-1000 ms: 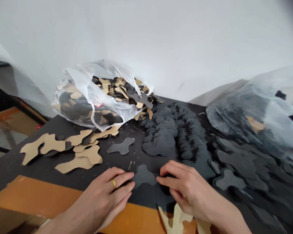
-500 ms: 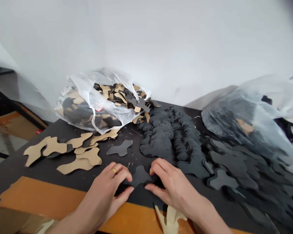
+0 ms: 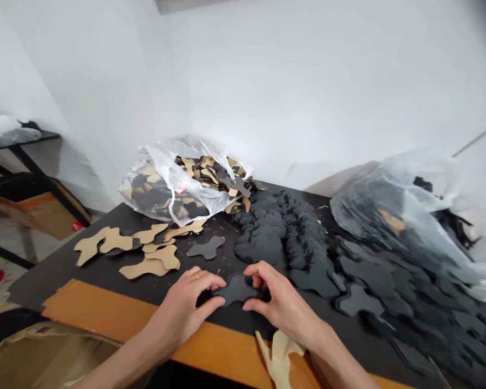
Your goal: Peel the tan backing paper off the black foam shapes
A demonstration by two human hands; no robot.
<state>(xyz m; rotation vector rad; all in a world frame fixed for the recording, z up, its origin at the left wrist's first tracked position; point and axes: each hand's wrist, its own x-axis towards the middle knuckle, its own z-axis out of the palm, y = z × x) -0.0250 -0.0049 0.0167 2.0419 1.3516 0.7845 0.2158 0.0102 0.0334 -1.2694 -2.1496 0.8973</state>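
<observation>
A dark, lobed flat piece [image 3: 237,289] lies between my hands near the table's front edge. My left hand [image 3: 194,297] pinches its left end between thumb and fingers, a gold ring on one finger. At its right end, my right hand [image 3: 277,297] has thumb and fingers closed on it. Beyond it rest a single grey piece [image 3: 206,248] and, further right, two long overlapping rows of dark pieces [image 3: 263,232]. Several tan pieces [image 3: 149,265] are spread to the left.
An open plastic bag [image 3: 178,183] of tan and dark pieces stands at the back. Another bag [image 3: 389,205] is at the right, behind loose dark pieces [image 3: 384,275]. Orange-brown cardboard [image 3: 105,310] runs along the front edge; a tan scrap [image 3: 281,356] lies there.
The view has shifted, showing more on the left. My fingers have closed in on the dark piece, which now shows more clearly between them.
</observation>
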